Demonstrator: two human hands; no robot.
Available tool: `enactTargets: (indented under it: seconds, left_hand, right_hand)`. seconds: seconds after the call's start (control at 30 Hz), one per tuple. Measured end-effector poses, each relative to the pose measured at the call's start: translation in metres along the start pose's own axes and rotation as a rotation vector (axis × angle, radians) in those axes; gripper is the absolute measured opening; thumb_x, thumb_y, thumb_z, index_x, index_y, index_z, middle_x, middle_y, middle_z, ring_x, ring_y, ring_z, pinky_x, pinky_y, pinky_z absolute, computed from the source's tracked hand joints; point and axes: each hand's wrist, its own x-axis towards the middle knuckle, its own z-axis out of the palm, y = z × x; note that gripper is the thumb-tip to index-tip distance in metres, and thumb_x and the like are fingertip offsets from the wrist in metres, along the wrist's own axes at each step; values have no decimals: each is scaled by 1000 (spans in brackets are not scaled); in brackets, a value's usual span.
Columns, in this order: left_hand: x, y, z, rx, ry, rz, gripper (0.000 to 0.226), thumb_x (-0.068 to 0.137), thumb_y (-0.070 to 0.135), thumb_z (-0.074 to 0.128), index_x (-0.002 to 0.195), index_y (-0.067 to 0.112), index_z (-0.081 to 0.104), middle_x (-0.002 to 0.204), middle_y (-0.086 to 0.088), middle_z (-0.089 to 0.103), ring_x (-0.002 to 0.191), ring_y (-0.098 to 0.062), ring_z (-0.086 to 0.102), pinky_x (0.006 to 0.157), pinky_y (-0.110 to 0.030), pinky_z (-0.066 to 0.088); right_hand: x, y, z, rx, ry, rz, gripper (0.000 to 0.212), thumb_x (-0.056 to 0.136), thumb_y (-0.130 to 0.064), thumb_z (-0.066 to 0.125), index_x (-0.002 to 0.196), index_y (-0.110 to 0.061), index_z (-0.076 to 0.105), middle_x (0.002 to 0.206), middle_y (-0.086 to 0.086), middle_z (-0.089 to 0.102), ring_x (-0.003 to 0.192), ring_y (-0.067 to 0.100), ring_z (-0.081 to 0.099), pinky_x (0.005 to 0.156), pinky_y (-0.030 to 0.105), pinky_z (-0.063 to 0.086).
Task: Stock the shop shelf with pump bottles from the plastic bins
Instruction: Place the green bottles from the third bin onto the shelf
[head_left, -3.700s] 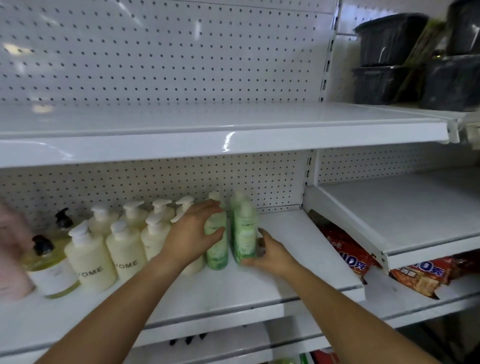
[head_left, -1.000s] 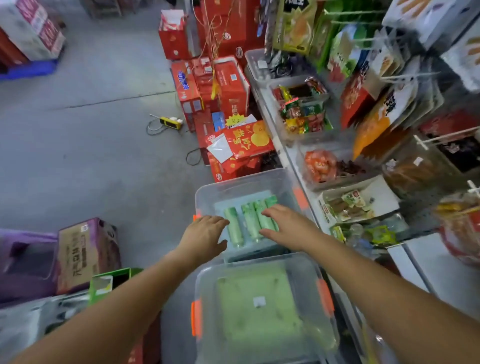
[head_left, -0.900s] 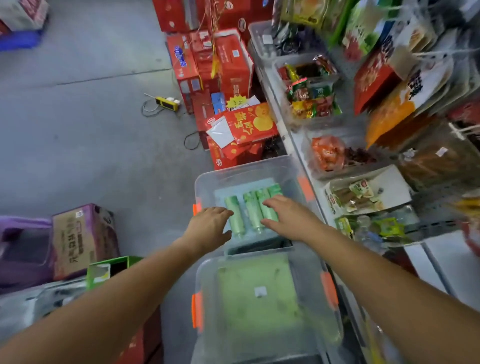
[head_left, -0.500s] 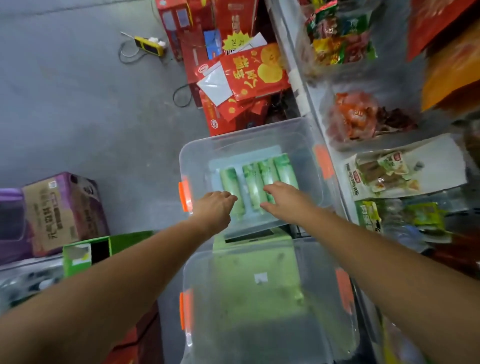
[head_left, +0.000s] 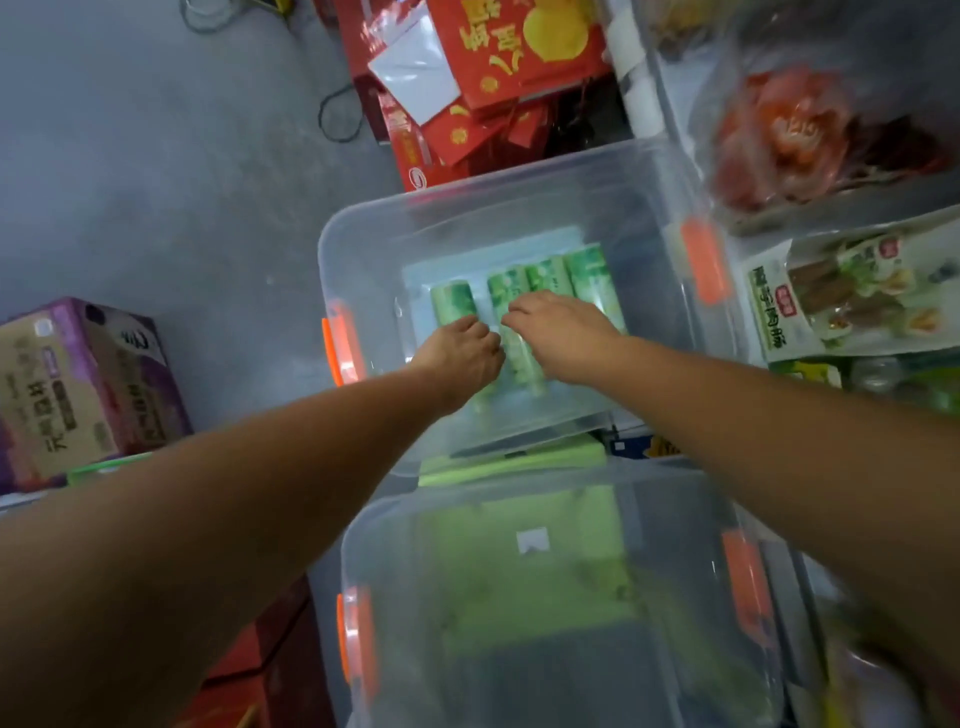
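Several green pump bottles (head_left: 587, 270) lie side by side on the floor of a clear plastic bin (head_left: 332, 249) with orange latches. My left hand (head_left: 460, 358) is inside the bin, its fingers curled over the lower part of the leftmost bottle (head_left: 451, 301). Beside it my right hand (head_left: 561, 332) lies across the neighbouring bottles, its fingertips reaching the second bottle (head_left: 506, 283). The bottles' pump ends are hidden under my hands. The shelf is out of view.
A second clear bin (head_left: 363, 525) with green contents sits nearer to me. Red cartons (head_left: 498, 67) stand beyond the far bin. A purple box (head_left: 78, 384) is on the grey floor at left. Snack packs (head_left: 841, 296) fill low racks at right.
I turned from the shelf, where I was setting green bottles, down to the bins. Both hands have sunk deeper into the far bin and now touch the bottles.
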Motion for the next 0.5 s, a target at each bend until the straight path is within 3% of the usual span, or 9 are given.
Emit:
enactTargets:
  seconds: [0.07, 0.13, 0.3, 0.43, 0.5]
  left_hand:
    - [8, 1, 5, 75, -4, 36, 44, 88, 5, 43, 129, 11, 57, 128, -9, 59, 120, -30, 54, 112, -37, 35]
    - [15, -3, 5, 104, -59, 43, 43, 93, 9, 49, 136, 12, 51, 140, -11, 51, 132, -32, 44, 119, -40, 24]
    - [26, -10, 11, 128, -163, 55, 43, 98, 15, 47, 140, 19, 49, 147, -6, 48, 142, -28, 34, 123, -43, 10]
    - [31, -11, 20, 127, -214, 27, 41, 99, 16, 45, 139, 18, 51, 147, -3, 49, 145, -28, 29, 123, -49, 5]
    - [33, -9, 28, 99, -243, -3, 38, 100, 15, 44, 136, 15, 55, 144, -4, 53, 144, -29, 31, 123, -50, 5]
  right_hand:
    - [9, 1, 2, -119, 2, -75, 51, 82, -5, 63, 130, -18, 55, 137, 4, 50, 130, 25, 45, 103, 39, 42]
    - [16, 4, 5, -250, -12, -129, 47, 85, -7, 60, 131, -17, 56, 141, 4, 50, 137, 26, 39, 110, 39, 34]
    - [37, 7, 23, -481, -31, -215, 40, 95, -10, 44, 132, -13, 58, 147, 6, 48, 147, 26, 29, 119, 42, 18]
    - [56, 9, 38, -535, -41, -293, 43, 90, -15, 37, 119, -21, 68, 135, 0, 60, 142, 24, 40, 118, 42, 25]
    - [63, 9, 47, -569, -122, -334, 35, 83, -21, 47, 103, -30, 75, 118, -8, 69, 131, 19, 54, 112, 41, 37]
